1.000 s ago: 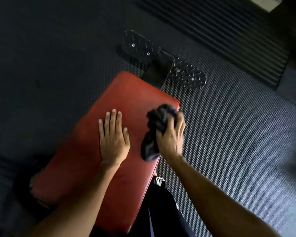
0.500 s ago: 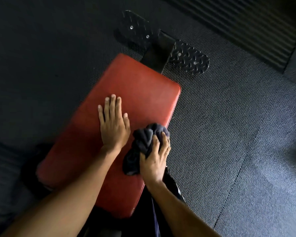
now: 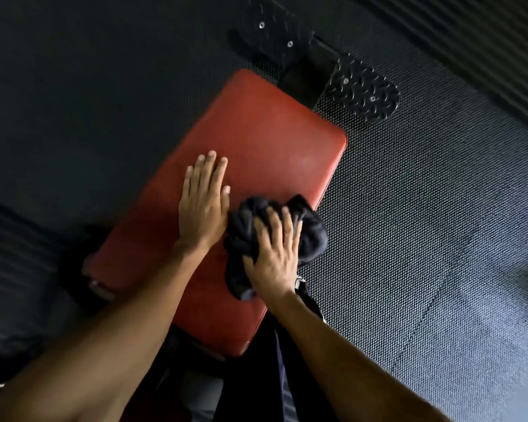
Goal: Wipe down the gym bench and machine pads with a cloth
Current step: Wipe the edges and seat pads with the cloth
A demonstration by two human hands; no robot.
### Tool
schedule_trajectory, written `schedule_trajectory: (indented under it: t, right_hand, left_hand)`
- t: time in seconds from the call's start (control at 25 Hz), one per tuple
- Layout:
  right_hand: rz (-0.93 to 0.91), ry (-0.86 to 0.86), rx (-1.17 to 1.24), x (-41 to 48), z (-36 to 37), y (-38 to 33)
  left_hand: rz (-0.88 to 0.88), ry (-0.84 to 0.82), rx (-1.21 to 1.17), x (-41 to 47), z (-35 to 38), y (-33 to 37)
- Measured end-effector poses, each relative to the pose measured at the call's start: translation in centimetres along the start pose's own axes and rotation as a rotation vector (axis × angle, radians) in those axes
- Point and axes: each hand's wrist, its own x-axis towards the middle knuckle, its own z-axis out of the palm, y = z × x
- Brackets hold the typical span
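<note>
Left hand [image 3: 203,205] lies flat on the red bench pad [image 3: 272,132], fingers straight and close together, holding nothing. Just beside it, the right hand [image 3: 272,257] curls its fingers over a bunched dark cloth [image 3: 313,236], pressing it down at the pad's right edge. Wiping appears under way; the pad's far end and any machine pads probably remain. No brand or lettering is legible.

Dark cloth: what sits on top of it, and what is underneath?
The right hand grips the dark cloth from above, fingers over the bunch. Beneath lies the red bench pad, with some cloth overhanging its edge. The pad surface under the cloth is covered.
</note>
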Motion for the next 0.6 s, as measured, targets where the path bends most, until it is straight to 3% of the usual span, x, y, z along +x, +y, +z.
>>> schedule_trajectory:
  t: [0.12,0.28,0.36,0.48,0.6]
  right_hand:
    - [-0.162,-0.067,-0.005,-1.3,-0.7,1.6]
    - [0.052,0.032,0.010,7.5,-1.0,-0.3]
    - [0.047,0.006,0.027,10.1,0.0,-3.5]
    - [-0.192,-0.109,-0.018,6.6,1.1,-5.1]
    - [-0.441,-0.264,-0.102,1.4,-0.1,-1.6]
  left_hand:
    - [-0.042,0.003,0.011,-1.4,-0.6,-1.3]
    - [-0.116,0.013,0.024,-3.0,-1.1,-2.7]
    - [-0.168,0.043,0.037,-3.8,-1.4,-3.4]
    - [-0.231,0.047,0.063,-5.3,-2.0,-4.7]
    - [-0.270,0.003,0.070,-6.7,-2.6,-5.7]
